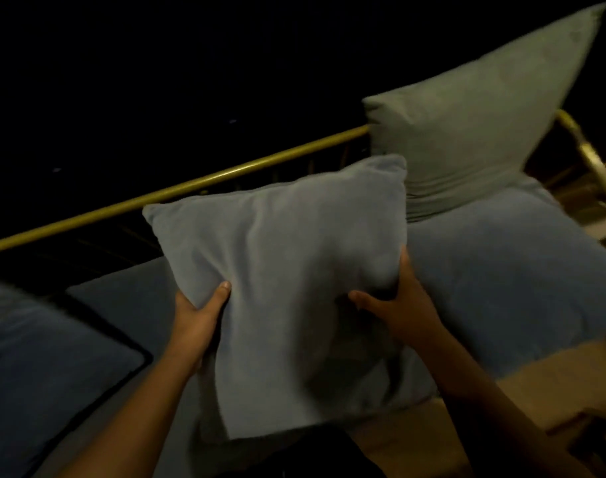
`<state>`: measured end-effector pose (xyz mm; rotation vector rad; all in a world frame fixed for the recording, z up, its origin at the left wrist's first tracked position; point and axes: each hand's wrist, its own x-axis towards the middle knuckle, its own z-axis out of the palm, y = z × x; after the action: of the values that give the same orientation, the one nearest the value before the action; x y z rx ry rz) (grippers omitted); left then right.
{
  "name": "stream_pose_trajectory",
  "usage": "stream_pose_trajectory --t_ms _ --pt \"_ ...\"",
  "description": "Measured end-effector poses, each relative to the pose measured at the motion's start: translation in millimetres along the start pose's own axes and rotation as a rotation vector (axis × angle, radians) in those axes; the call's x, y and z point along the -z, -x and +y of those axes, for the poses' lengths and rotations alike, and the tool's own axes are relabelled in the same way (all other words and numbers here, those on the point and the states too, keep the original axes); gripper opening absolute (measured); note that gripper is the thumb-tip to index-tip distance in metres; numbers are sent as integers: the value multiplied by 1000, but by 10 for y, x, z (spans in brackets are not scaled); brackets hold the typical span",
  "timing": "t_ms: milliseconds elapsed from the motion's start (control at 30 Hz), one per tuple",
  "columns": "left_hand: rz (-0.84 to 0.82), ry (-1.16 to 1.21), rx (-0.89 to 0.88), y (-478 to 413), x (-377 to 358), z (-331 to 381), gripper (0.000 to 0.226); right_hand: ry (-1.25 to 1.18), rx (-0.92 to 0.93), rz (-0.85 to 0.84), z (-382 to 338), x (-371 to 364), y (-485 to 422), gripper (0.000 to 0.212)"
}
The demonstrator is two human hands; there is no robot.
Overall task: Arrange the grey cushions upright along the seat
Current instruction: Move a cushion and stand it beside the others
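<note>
Both hands hold a grey cushion [280,270] upright in the middle of the view, above the dark seat [122,298]. The left hand [199,315] grips its left edge, thumb pressed into the front face and the other fingers hidden behind the fabric. The right hand [398,305] clamps the right side, thumb dug into a fold on the front and fingers wrapped round the edge. The cushion's top corners reach up in front of a brass rail [177,191] that runs along the back of the seat. Behind and to the right, a paler cushion [484,115] stands leaning against the rail corner. A flat cushion [508,270] lies below it, just right of the held one. Another dark cushion [46,357] lies at the far left.
</note>
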<state>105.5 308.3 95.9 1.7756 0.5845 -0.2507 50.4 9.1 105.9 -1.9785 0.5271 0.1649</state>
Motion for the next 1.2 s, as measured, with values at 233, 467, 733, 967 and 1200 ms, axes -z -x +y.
stream_pose_trajectory --t_ms 233,467,733,967,1200 --pt "159 34 220 -272 1122 -743 85 185 -199 -258 -153 -1391 -32 137" --pt "170 -37 447 -430 1456 -1352 108 300 -306 -357 72 -2035 -90 140" --pt "76 -349 458 -762 1427 -1709 116 502 -441 -457 248 -2412 -250 145" --pt "75 -623 333 -775 1301 -1744 94 582 -355 -442 305 -2519 -183 133" --pt "-47 -775 93 -642 1331 -1706 65 816 -86 -554 94 -2612 -233 102"
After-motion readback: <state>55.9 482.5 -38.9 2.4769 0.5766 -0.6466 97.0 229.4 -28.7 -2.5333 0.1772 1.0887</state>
